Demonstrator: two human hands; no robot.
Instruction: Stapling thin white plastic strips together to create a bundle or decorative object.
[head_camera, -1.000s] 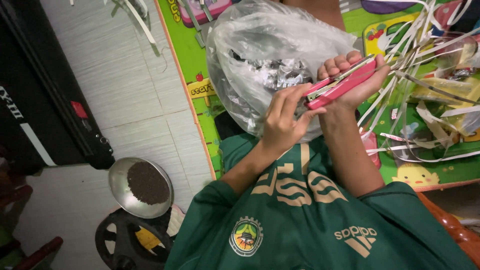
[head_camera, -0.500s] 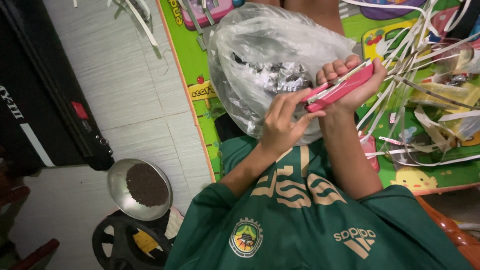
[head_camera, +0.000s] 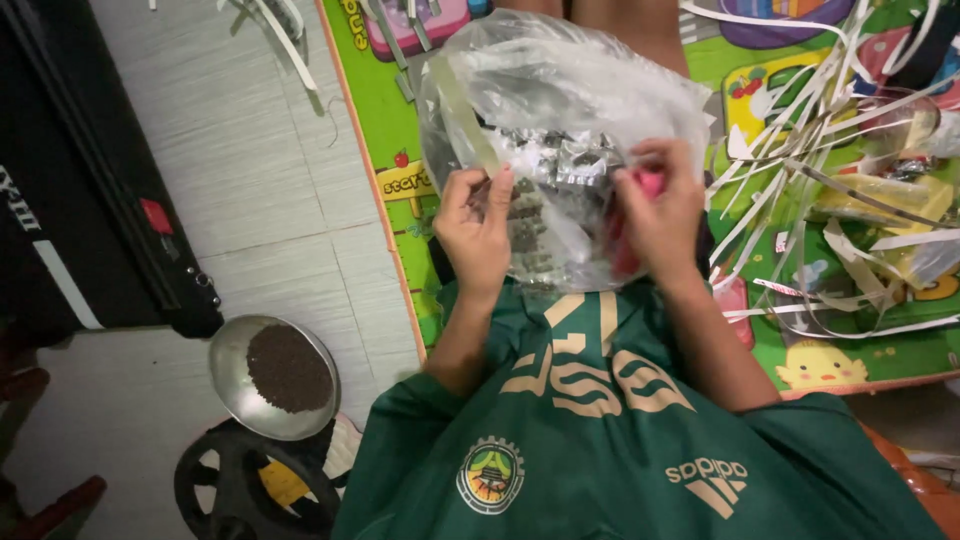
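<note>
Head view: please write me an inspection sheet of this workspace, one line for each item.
Surface: colourful play mat beside grey floor tiles.
Job's things: clear plastic bag with small silvery pieces inside; a pink object shows at the right hand.
Clutter: many white paper strips on the mat.
Grippers: left hand pinches the bag's edge; right hand is closed on the pink object, against the bag.
Cables: nothing seen.
Surroundings: metal bowl of dark grains on the floor, a black wheel-like item under it, a black case at the left.
</note>
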